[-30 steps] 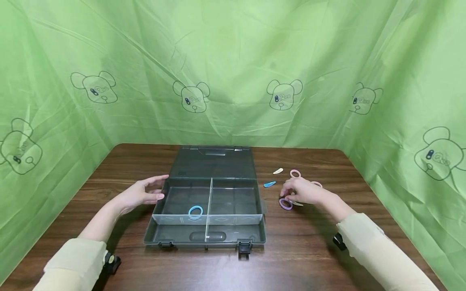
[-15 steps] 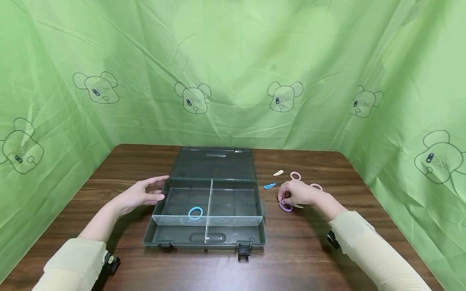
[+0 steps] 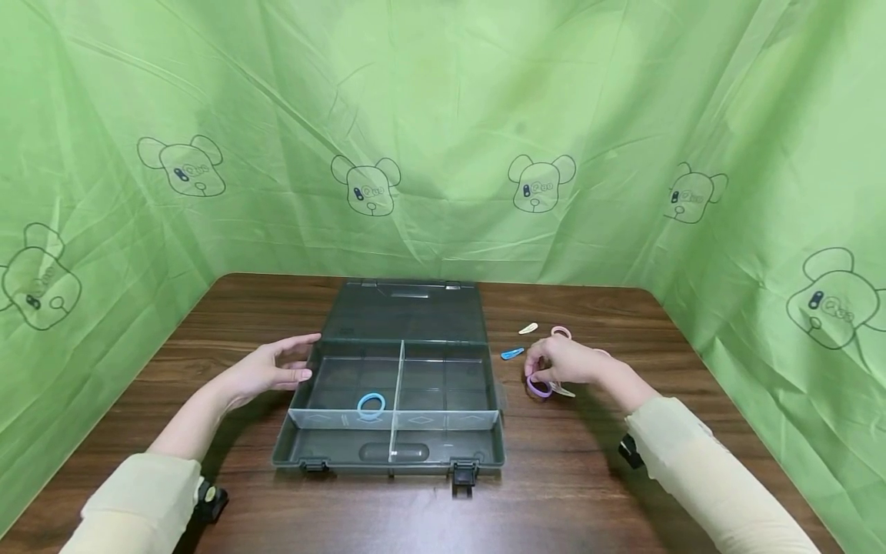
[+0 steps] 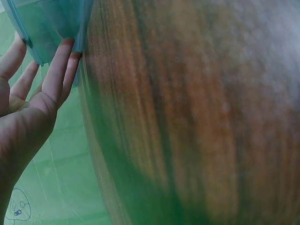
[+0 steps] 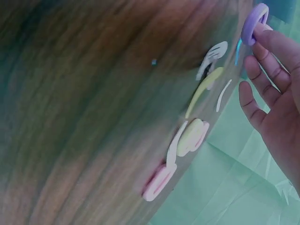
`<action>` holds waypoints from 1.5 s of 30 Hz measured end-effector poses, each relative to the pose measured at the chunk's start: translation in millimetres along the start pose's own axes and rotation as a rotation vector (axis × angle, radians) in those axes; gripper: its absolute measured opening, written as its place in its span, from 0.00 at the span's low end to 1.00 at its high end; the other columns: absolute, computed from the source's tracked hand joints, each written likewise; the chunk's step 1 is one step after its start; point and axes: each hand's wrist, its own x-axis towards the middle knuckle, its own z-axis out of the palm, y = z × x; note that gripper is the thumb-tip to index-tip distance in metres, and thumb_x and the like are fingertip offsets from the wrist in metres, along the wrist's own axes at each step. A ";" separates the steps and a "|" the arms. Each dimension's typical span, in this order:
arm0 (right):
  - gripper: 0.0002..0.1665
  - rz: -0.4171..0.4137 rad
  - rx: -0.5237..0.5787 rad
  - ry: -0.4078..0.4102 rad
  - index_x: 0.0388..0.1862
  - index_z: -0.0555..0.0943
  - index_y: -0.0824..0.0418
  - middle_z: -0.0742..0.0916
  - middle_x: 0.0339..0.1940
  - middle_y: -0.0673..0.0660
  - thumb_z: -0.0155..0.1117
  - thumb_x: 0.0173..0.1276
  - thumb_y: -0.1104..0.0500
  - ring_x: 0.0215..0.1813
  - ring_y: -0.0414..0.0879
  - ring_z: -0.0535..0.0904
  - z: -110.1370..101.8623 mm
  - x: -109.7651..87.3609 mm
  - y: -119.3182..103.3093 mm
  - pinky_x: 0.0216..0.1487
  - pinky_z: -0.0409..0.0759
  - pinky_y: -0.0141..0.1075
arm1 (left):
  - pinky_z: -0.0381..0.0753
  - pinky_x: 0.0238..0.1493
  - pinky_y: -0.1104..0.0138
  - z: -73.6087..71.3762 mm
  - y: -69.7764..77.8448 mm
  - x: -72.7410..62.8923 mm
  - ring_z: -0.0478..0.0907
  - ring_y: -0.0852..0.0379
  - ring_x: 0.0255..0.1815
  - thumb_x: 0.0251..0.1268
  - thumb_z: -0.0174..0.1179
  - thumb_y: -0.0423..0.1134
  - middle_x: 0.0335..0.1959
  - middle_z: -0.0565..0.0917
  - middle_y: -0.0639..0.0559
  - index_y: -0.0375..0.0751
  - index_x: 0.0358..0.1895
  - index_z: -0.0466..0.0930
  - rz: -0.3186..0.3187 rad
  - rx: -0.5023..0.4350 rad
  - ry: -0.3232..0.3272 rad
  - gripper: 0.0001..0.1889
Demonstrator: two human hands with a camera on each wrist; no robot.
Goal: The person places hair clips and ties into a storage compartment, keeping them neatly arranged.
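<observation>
My right hand pinches a purple hair tie between thumb and forefinger, right of the box; the other fingers are loosely bent in the right wrist view. Just beside it, a pale snap hair clip lies partly under the hand. My left hand touches the left side of a grey see-through storage box, thumb and fingers extended against its wall. The box's lid lies folded back. In the box's back left compartment is a light blue hair tie.
A blue clip and a cream clip lie between box and right hand. Pink hair ties sit behind the hand, partly hidden. The right wrist view shows a yellow hair tie. Green cloth surrounds the table.
My right hand has shifted slightly left, and the purple hair tie it pinches has tilted and moved a little left with it. The left hand and box stay put.
</observation>
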 end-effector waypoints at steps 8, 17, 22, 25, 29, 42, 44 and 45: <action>0.04 0.018 -0.066 0.044 0.27 0.83 0.51 0.83 0.26 0.37 0.70 0.54 0.60 0.30 0.29 0.77 -6.9 1.5 -13.4 0.42 0.65 0.34 | 0.79 0.56 0.58 0.6 -0.4 -2.9 0.59 0.33 0.67 0.63 0.61 0.34 0.71 0.52 0.29 0.42 0.74 0.50 -0.005 0.004 0.007 0.39; 0.03 -0.016 0.042 0.003 0.28 0.82 0.55 0.82 0.25 0.42 0.68 0.58 0.62 0.29 0.34 0.76 -27.7 11.1 -33.9 0.30 0.78 0.27 | 0.78 0.56 0.58 3.3 -3.1 -6.3 0.56 0.31 0.69 0.63 0.61 0.34 0.72 0.51 0.29 0.43 0.74 0.50 -0.019 -0.014 0.015 0.39; 0.04 -0.017 0.055 0.005 0.28 0.82 0.54 0.83 0.24 0.44 0.68 0.58 0.63 0.28 0.35 0.76 -41.3 18.3 -48.5 0.29 0.78 0.28 | 0.79 0.56 0.58 4.0 -4.5 -5.7 0.58 0.32 0.68 0.63 0.61 0.34 0.72 0.52 0.29 0.42 0.74 0.50 -0.022 -0.006 0.013 0.39; 0.05 -0.032 0.058 0.008 0.29 0.82 0.52 0.83 0.24 0.45 0.67 0.58 0.64 0.28 0.35 0.77 -48.2 24.2 -55.3 0.30 0.78 0.29 | 0.79 0.55 0.58 4.1 -5.3 -4.8 0.59 0.33 0.68 0.63 0.61 0.35 0.72 0.52 0.29 0.43 0.74 0.51 -0.020 -0.004 0.015 0.39; 0.03 -0.041 0.057 0.006 0.29 0.82 0.53 0.83 0.26 0.44 0.67 0.61 0.61 0.28 0.36 0.78 -58.0 33.8 -64.2 0.31 0.78 0.29 | 0.79 0.55 0.59 3.0 -4.5 -3.6 0.63 0.34 0.66 0.62 0.62 0.35 0.71 0.54 0.28 0.42 0.74 0.51 -0.005 0.000 0.015 0.39; 0.03 -0.067 -0.009 -0.011 0.31 0.83 0.54 0.82 0.24 0.44 0.68 0.59 0.62 0.26 0.37 0.76 -80.8 74.4 -97.1 0.28 0.78 0.29 | 0.79 0.54 0.59 0.9 3.1 -1.9 0.67 0.36 0.63 0.63 0.61 0.34 0.70 0.54 0.27 0.41 0.74 0.50 0.008 0.025 0.013 0.39; 0.03 -0.099 -0.030 -0.004 0.31 0.83 0.54 0.82 0.25 0.44 0.68 0.59 0.62 0.27 0.37 0.76 -83.5 81.5 -102.6 0.29 0.78 0.29 | 0.79 0.54 0.59 1.0 2.6 -1.9 0.67 0.36 0.63 0.63 0.61 0.35 0.70 0.54 0.27 0.41 0.74 0.50 0.006 0.022 0.015 0.39; 0.03 -0.114 -0.033 -0.003 0.31 0.83 0.55 0.83 0.25 0.44 0.69 0.59 0.62 0.28 0.37 0.76 -84.6 85.1 -105.3 0.30 0.78 0.29 | 0.80 0.54 0.59 1.0 2.5 -2.1 0.67 0.36 0.63 0.63 0.61 0.35 0.70 0.54 0.27 0.41 0.74 0.50 0.005 0.023 0.016 0.39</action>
